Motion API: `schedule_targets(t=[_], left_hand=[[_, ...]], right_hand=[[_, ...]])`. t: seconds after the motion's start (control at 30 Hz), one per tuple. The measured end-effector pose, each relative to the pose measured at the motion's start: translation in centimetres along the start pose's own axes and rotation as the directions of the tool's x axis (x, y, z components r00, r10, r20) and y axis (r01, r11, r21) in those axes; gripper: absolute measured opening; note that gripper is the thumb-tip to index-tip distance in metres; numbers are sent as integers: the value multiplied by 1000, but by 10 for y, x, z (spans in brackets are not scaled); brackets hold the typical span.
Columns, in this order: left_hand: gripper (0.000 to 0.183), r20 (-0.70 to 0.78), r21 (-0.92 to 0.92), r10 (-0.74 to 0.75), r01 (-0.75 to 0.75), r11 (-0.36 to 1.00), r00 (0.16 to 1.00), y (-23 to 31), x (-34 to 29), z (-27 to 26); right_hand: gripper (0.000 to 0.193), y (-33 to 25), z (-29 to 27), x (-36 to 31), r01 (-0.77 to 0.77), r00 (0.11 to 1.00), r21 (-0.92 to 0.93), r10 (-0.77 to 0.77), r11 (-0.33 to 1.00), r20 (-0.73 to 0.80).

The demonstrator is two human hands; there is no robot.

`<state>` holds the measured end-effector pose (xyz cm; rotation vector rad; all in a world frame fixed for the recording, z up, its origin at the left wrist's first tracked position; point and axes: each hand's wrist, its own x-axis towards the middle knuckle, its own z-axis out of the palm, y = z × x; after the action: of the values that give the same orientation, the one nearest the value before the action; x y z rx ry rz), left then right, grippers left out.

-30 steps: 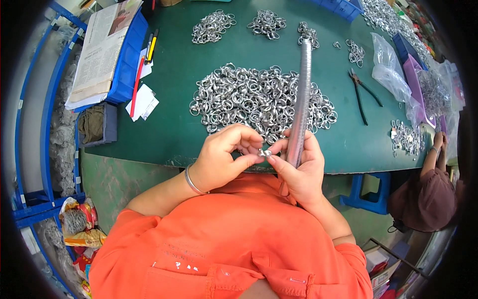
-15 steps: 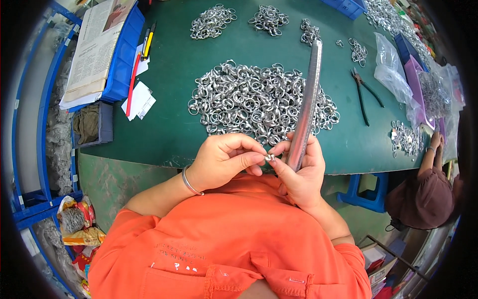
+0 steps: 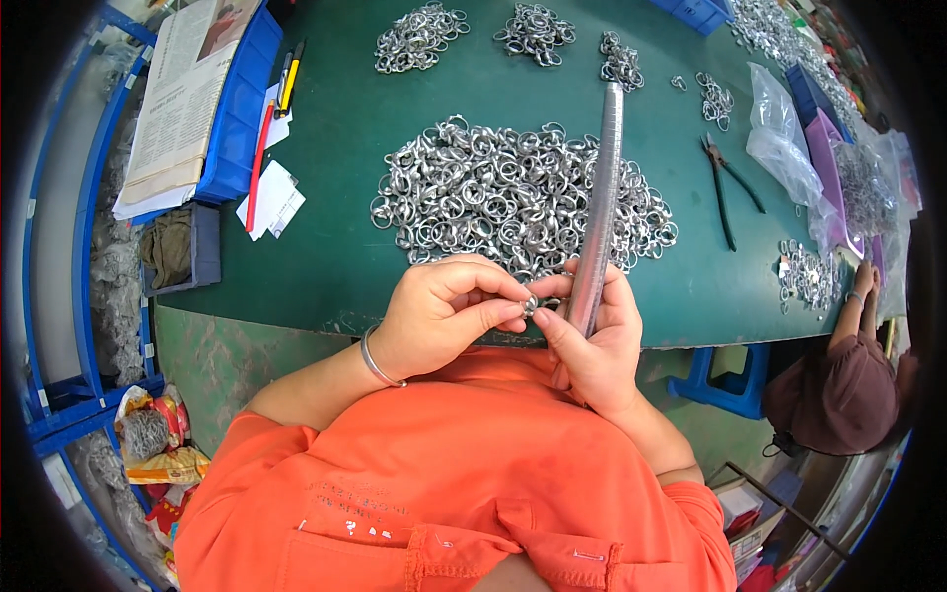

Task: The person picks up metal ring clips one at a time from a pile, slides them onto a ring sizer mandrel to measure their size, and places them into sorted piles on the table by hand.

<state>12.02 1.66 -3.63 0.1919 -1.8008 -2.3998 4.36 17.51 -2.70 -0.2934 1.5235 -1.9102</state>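
- Far left: shows newspaper lying atop blue bin.
- Left hand: pinches metal ring between closed thumb and forefinger.
- Centre: shows heap of metal rings on green tabletop, just beyond both hands.
- Between hands: holds metal ring off tabletop; appears to be close handling of one piece, likely calling next for a steady fingertip pinch.
- Right hand: meets metal ring with thumb and forefinger tips; wraps other fingers round graduated ring mandrel.
- Right: shows pliers lying well apart on tabletop.
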Motion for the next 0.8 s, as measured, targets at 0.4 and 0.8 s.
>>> schedule_targets(t=[0.4, 0.8], left_hand=[[11, 46, 56, 48, -51, 997, 998, -4, 5, -7], [28, -152, -394, 123, -174, 903, 981, 15, 19, -74]], right_hand=[[47, 9, -1, 5, 223, 972, -9, -222, 975, 81], [49, -16, -6, 0, 367, 908, -612, -127, 701, 400]])
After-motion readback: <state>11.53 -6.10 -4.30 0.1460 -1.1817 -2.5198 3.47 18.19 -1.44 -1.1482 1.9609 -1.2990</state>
